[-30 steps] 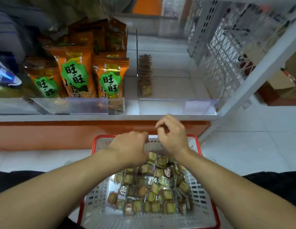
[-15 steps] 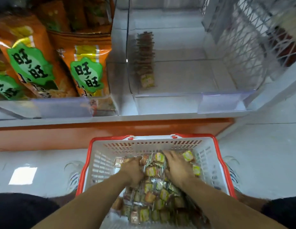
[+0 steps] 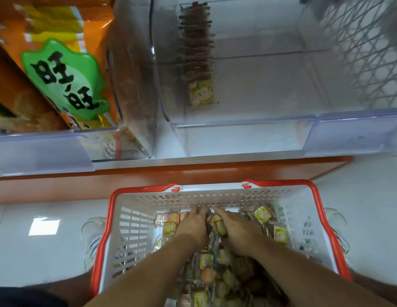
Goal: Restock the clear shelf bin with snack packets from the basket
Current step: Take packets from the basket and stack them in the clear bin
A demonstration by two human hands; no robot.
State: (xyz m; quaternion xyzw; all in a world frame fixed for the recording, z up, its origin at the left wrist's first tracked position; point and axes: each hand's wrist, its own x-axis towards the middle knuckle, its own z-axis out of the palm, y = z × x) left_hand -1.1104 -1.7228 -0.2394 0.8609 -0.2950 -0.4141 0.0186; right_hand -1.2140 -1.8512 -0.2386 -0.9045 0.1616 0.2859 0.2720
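1. Both hands are down in the basket (image 3: 126, 229), side by side and nearly touching: the left hand (image 3: 194, 227) and the right hand (image 3: 238, 231) lie palm-down on the heap of snack packets (image 3: 215, 269).
2. Their fingers reach toward the basket's far wall at 12 o'clock and seem to curl round a clump of packets between them. The fingertips are buried in wrappers, so I cannot tell whether either hand has a firm hold.
3. More loose packets lie at 2 o'clock and at 10 o'clock from the hands.
4. The clear shelf bin (image 3: 248, 122) sits on the shelf straight up at 12 o'clock from the hands, well apart from them and above the basket rim.
5. The bin's long axis runs away from the person. A single standing row of packets (image 3: 201, 94) follows that axis along its left side; the rest of its floor is bare.
6. That bare stretch lies toward 1 o'clock, so the right hand looks slightly nearer to it.
7. At 10 o'clock, a neighbouring bin holds orange snack bags (image 3: 60, 80).
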